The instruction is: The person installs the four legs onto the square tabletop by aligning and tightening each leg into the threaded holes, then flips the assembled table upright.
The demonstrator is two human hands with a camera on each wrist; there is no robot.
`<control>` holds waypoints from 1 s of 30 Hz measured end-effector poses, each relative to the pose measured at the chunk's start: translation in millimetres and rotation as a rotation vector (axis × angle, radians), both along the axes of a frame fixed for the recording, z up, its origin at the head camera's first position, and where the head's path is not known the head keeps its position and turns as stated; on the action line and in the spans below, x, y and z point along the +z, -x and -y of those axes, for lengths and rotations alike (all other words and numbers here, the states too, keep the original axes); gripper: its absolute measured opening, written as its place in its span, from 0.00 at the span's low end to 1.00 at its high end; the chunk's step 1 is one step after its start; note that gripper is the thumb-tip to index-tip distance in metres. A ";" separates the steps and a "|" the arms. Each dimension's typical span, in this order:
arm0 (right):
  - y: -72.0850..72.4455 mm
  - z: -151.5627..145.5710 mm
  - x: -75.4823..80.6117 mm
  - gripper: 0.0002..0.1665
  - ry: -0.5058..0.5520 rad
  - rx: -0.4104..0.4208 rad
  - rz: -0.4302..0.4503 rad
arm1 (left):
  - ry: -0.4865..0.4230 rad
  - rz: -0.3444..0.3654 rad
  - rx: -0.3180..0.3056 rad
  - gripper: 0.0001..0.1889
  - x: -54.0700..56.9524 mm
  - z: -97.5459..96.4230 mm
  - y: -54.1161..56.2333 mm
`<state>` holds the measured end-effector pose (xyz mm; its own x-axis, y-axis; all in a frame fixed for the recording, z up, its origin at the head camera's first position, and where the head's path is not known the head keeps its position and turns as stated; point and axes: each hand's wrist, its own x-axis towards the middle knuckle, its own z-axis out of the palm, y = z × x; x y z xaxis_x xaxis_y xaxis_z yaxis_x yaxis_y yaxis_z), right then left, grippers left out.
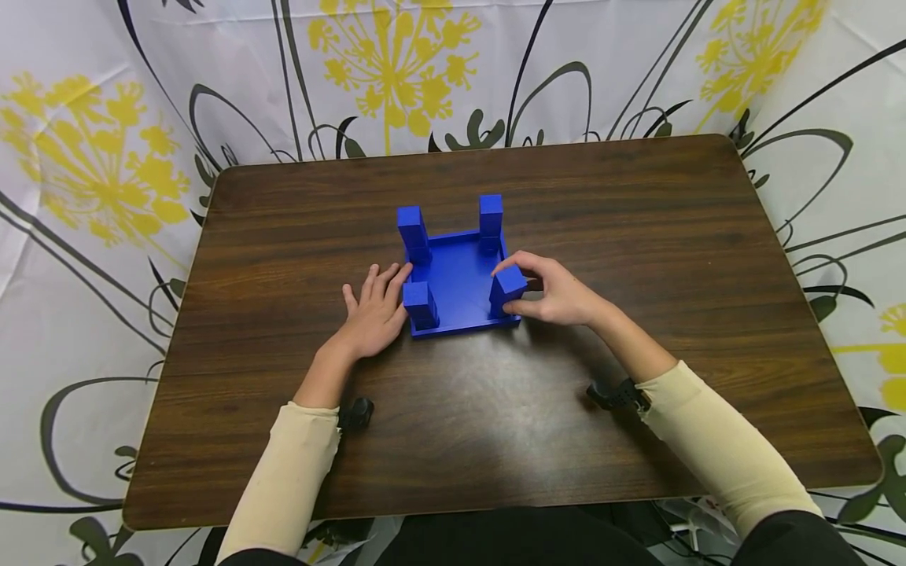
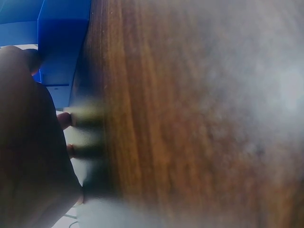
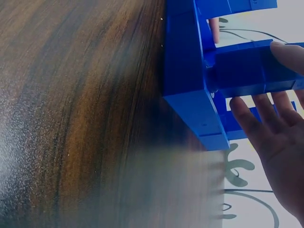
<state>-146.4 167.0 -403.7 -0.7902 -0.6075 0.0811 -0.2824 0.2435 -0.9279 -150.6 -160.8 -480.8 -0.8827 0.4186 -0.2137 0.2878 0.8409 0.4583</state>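
A shallow blue square tray (image 1: 463,271) with a low rim lies on the table, a blue rectangular post standing at each corner. My right hand (image 1: 559,292) holds the near right post (image 1: 504,292) between thumb and fingers; this post looks turned and slightly tilted against the tray's corner. In the right wrist view the post (image 3: 240,69) rises from inside the rim, thumb on one side and fingers on the other. My left hand (image 1: 371,318) lies flat with fingers spread on the table, its index finger at the tray's left edge, beside the near left post (image 1: 421,305).
The far left post (image 1: 414,234) and far right post (image 1: 490,224) stand upright at the tray's back corners. The brown wood-grain table (image 1: 283,236) reaches out on all sides. A white floral cloth (image 1: 248,55) hangs behind and beside it.
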 end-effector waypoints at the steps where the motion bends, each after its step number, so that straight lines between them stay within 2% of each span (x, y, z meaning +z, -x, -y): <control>1: 0.0 0.3 -0.1 0.26 0.002 -0.001 -0.004 | 0.002 0.000 -0.001 0.31 0.2 0.0 -0.1; 10: -0.9 1.6 5.0 0.27 -0.032 0.012 -0.021 | 0.013 0.000 -0.001 0.32 -0.7 0.1 0.3; 16: 4.2 -2.5 0.2 0.31 0.034 0.150 0.026 | 0.003 -0.001 -0.003 0.32 -0.1 -0.4 0.4; 20: 11.9 -6.7 -17.2 0.32 0.068 0.202 0.042 | 0.007 0.005 -0.006 0.32 0.7 -0.8 0.0; 23: 16.7 -9.3 -28.0 0.31 0.067 0.206 0.041 | 0.015 0.008 -0.008 0.32 1.3 -1.0 -0.2; 26: 17.8 -9.8 -29.6 0.31 0.056 0.192 0.040 | 0.016 0.010 -0.008 0.32 1.2 -0.5 -0.2; 30: 18.1 -8.6 -29.5 0.32 0.015 0.132 0.017 | 0.015 0.012 -0.008 0.32 1.5 0.0 0.1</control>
<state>-164.5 175.6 -433.2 -0.7047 -0.7052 0.0783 -0.2958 0.1916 -0.9358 -150.7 -160.9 -479.3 -0.8769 0.4219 -0.2304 0.2887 0.8455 0.4492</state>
